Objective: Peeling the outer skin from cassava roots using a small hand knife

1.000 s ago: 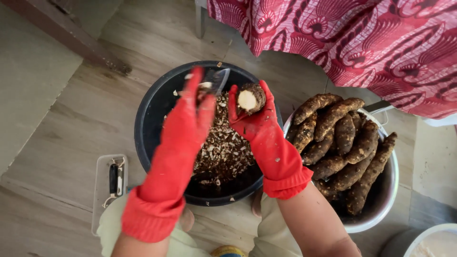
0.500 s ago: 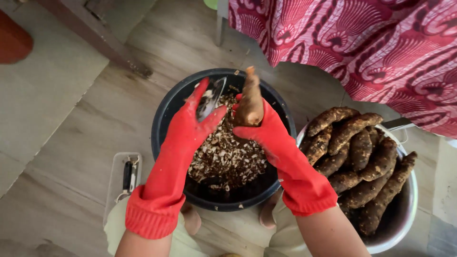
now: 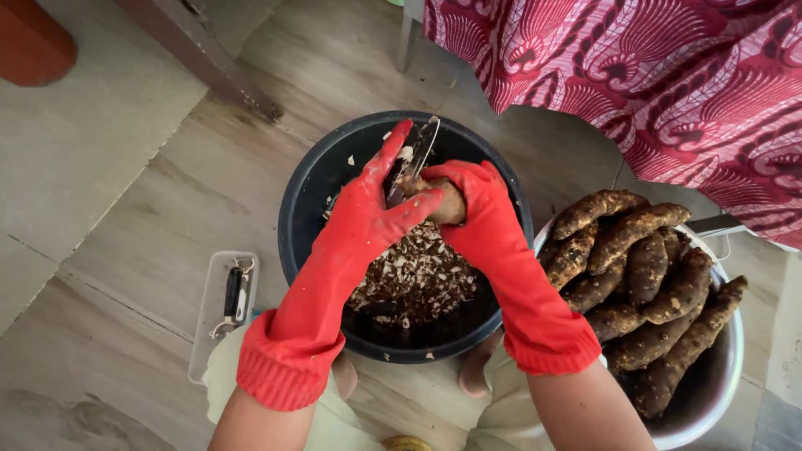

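Observation:
Both my hands wear long red rubber gloves and work over a black basin [image 3: 311,179] on the floor. My right hand [image 3: 476,209] grips a brown root tuber [image 3: 449,203], held lying across the basin. My left hand [image 3: 376,209] holds a knife [image 3: 415,154], its blade against the tuber's end. Brown and white peelings [image 3: 413,276] cover the basin's bottom.
A metal bowl [image 3: 697,418] heaped with several unpeeled brown tubers [image 3: 643,276] stands at the right. A clear flat case [image 3: 224,305] holding a small tool lies on the floor at the left. Red patterned cloth [image 3: 668,75] hangs at the top right. My bare feet show under the basin.
The tuber went from cut end facing up, to upright, to lying sideways in my right hand. My left hand brought the knife onto it.

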